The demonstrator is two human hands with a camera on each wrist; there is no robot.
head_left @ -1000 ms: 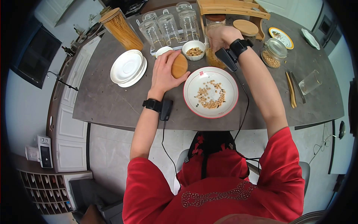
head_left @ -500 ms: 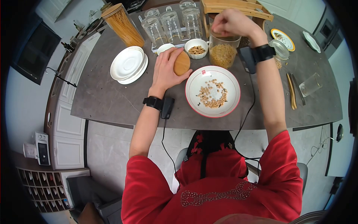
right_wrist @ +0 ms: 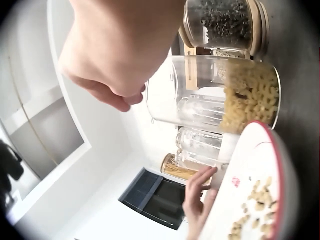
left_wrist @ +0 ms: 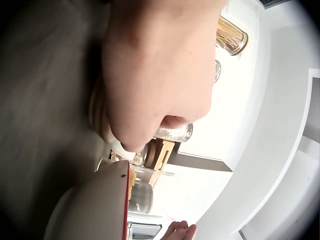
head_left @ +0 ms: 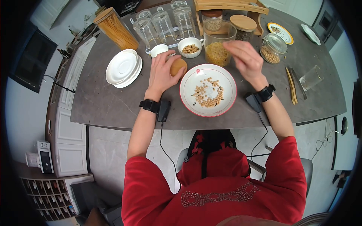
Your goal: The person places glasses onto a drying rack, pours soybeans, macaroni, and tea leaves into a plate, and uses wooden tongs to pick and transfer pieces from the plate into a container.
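Left hand (head_left: pixel 161 74) on wooden lid (head_left: pixel 178 67), bowl (head_left: pixel 228 86) with illegible red stamp (head_left: pixel 198 71)

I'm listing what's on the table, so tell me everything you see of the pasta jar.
The jar is a clear, glass-looking cylinder, standing upright on the table with its top open. Yellow curved pasta fills its lower part. It stands just beyond the bowl; the right hand is right beside it, though whether they touch I cannot tell.
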